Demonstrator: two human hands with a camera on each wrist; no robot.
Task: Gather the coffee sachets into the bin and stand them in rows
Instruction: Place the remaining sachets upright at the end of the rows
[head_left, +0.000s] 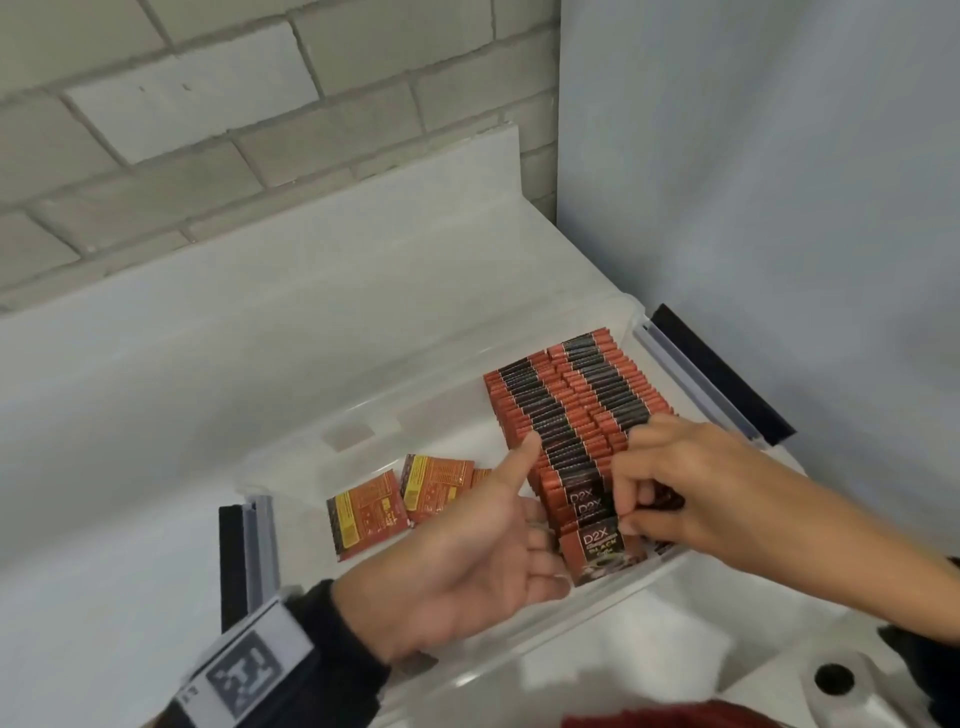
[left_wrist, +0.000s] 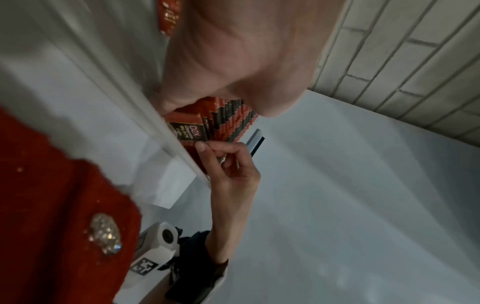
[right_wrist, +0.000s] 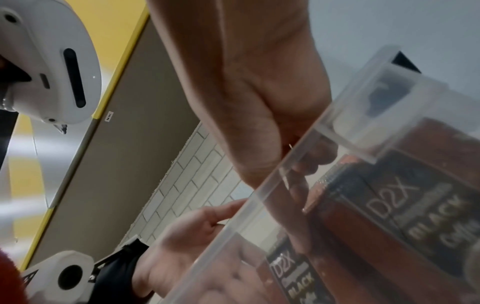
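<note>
bin: clear plastic bin sitting on a white surface, black latches at both ends

rows: two packed rows of sachets standing on edge in the bin, running away from both hands toward the far end

right hand: right hand fingers curled, thumb and fingertips pinching the top edge of the front sachet, the "d2x black" one standing at the near end of the rows

left hand: left hand palm up with fingers relaxed and spread, thumb pointing up, just left of the pinched sachet and against the side of the row, not gripping anything

loose ones: couple of loose sachets lying flat on the bin floor, past the left hand's thumb side

wall: brick wall behind
</note>
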